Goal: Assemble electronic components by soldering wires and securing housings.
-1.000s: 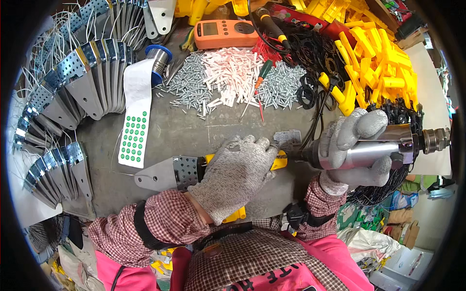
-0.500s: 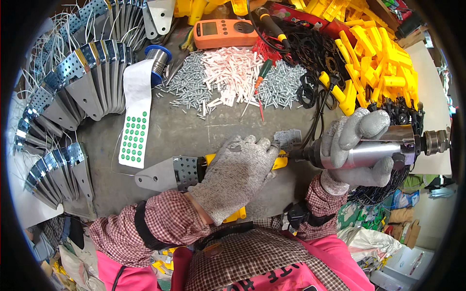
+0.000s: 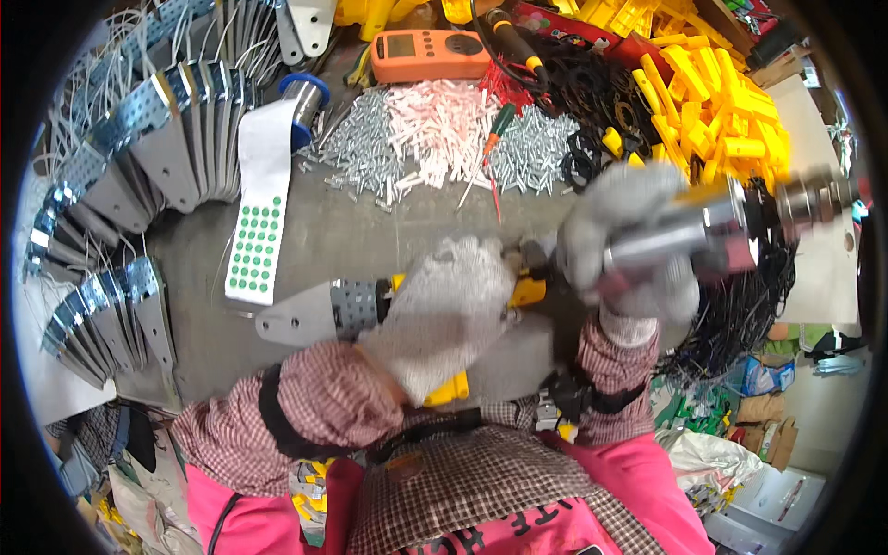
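Observation:
My gloved left hand (image 3: 450, 314) is closed round a yellow plastic handle (image 3: 529, 292) lying on the bench. From that handle a flat grey blade (image 3: 298, 315) with a perforated metal collar (image 3: 356, 309) sticks out to the left. My gloved right hand (image 3: 622, 227), smeared by motion, wraps round a silver air screwdriver (image 3: 717, 227) with a metal hose fitting at its right end. The driver's dark nose points left at the handle's right end. Whether the tip touches the handle is too blurred to tell. Another yellow piece (image 3: 448, 389) lies below my left wrist.
Loose screws (image 3: 361, 143) and pinkish-white sleeves (image 3: 439, 129) are heaped behind my hands, with a screwdriver (image 3: 499, 129) among them. An orange meter (image 3: 430, 55) stands behind. Grey blades (image 3: 166, 166) fan out at left, near a green-dot sticker strip (image 3: 255, 250). Yellow handles (image 3: 721, 111) pile up at right.
My right hand has moved left and slightly up with the air screwdriver, which is now more tilted. My left hand still grips the handle, shifted slightly left and up.

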`<state>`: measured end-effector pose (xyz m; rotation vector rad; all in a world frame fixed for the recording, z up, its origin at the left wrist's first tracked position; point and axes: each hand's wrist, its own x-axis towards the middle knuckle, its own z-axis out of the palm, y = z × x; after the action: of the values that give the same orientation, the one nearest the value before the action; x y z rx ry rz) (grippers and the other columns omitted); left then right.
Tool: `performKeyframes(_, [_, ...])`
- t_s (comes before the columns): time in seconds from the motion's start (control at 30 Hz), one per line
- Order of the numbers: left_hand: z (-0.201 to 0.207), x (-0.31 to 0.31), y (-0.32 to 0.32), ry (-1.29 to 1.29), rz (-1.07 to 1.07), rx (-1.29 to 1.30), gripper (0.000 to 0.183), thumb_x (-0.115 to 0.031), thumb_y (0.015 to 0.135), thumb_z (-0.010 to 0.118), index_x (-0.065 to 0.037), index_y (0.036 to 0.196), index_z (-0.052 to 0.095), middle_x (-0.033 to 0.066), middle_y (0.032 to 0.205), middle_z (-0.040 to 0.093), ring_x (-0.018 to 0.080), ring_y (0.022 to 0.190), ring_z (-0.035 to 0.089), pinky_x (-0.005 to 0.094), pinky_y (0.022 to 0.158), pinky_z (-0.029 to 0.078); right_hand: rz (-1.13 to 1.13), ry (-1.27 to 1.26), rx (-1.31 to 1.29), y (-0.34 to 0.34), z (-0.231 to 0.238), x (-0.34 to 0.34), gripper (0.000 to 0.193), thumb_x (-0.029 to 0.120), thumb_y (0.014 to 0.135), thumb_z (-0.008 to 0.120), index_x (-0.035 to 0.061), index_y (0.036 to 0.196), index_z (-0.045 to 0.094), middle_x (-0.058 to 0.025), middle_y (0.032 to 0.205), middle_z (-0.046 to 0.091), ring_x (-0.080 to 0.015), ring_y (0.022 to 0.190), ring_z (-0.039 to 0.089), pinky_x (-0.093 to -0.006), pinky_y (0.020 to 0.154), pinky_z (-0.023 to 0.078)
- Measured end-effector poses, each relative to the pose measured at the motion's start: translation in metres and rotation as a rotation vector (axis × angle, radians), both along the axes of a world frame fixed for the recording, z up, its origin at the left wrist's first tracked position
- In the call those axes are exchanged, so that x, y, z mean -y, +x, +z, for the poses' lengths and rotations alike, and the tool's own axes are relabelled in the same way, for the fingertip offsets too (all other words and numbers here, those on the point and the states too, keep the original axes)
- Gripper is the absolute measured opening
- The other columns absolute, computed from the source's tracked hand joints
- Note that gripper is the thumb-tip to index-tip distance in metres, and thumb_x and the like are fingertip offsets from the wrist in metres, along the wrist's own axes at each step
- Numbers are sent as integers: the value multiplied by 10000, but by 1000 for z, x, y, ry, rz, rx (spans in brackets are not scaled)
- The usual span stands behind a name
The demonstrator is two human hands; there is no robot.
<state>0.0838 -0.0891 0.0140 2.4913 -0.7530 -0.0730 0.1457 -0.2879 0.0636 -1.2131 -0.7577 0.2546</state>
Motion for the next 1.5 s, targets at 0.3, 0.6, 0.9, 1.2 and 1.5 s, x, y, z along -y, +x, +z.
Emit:
performKeyframes(0.3, [-13,3,14,-46,-15,-4,268,-288,874,652,-62,1019,674,174,934,707,354,912,694,475,799,543,-534,242,-103,-110,-15,-117,483,402,847,735,18,1097,580,-112,789,642,-226,670,662,-342,538,553])
performKeyframes(0.6, [-2,-8,6,-159,10,75,275,-270,865,635,-30,929,753,206,857,728,346,850,731,458,776,573,-287,152,-40,-101,6,-123,501,383,768,804,26,1074,630,-104,783,660,-226,711,679,-351,595,567])
performKeyframes(0.9, [-9,-10,7,-181,-16,45,321,-327,855,666,-23,934,735,203,840,717,385,854,709,476,792,550,-115,121,-39,-100,1,-126,526,364,690,873,34,1051,679,-95,778,678,-225,751,697,-360,652,582])
performKeyframes(1.2, [-5,0,6,-87,-44,-33,323,-284,817,716,-32,1014,672,190,927,697,372,928,675,487,845,519,254,-56,167,-89,19,-61,443,347,645,904,81,958,737,-69,811,691,-226,838,704,-335,771,581])
performKeyframes(1.5, [3,-84,-7,-345,36,-179,417,-299,867,724,-23,1165,630,212,997,684,401,946,667,459,823,531,261,-326,264,-29,41,-94,307,321,869,686,19,918,658,-142,777,683,-200,625,644,-287,542,492])
